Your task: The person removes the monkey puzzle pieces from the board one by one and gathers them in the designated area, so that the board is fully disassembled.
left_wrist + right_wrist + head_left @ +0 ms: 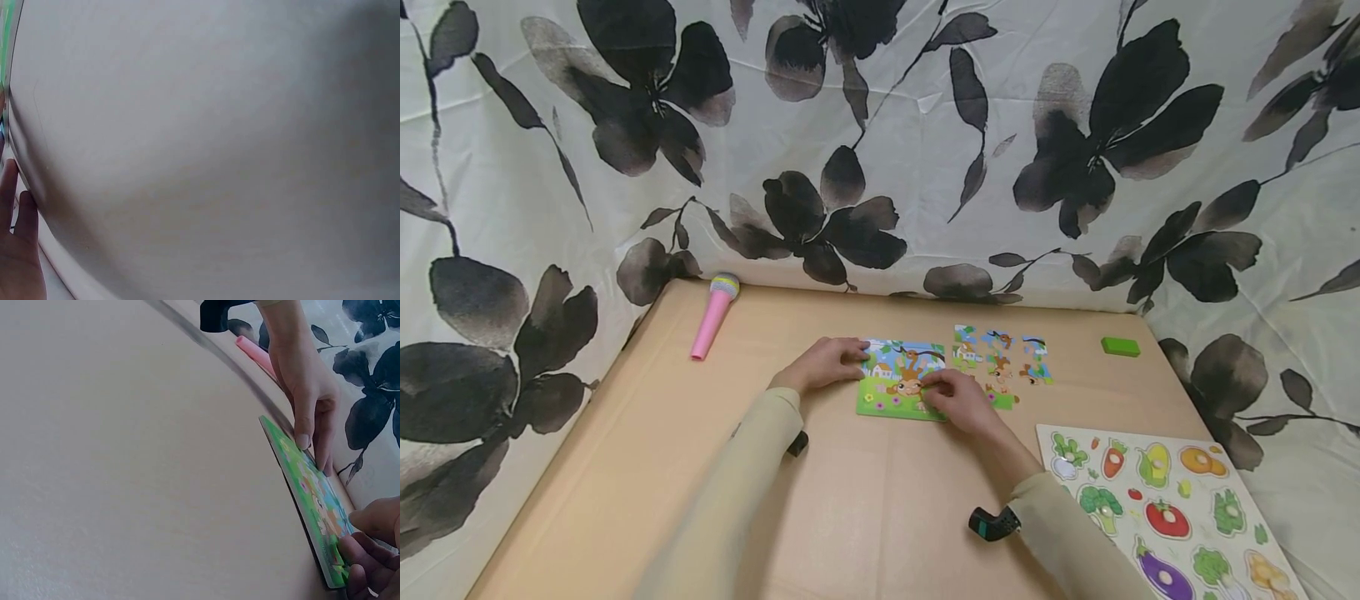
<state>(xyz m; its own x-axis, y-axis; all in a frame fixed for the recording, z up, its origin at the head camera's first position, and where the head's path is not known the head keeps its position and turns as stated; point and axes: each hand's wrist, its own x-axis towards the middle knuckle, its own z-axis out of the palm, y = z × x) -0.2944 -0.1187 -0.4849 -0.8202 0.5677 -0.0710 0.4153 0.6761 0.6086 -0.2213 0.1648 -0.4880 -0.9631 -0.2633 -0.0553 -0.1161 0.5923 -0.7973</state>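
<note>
A puzzle board (891, 403) with a monkey, a house and green grass lies flat in the middle of the table. My left hand (825, 364) rests its fairly straight fingers on the board's left edge; in the right wrist view the left hand (309, 387) reaches down to the far side. Over the board's right part, my right hand (962, 402) bends its thumb and fingers and pinches a small puzzle piece (336, 553), mostly hidden by the fingertips. Several loose puzzle pieces (1000, 368) with similar pictures lie just right of the board.
A pink toy microphone (709, 321) lies at the back left. A green block (1120, 347) is at the back right. A vegetable puzzle board (1123, 496) lies at the front right, partly under the right sleeve. Floral cloth (940, 167) hangs around the table.
</note>
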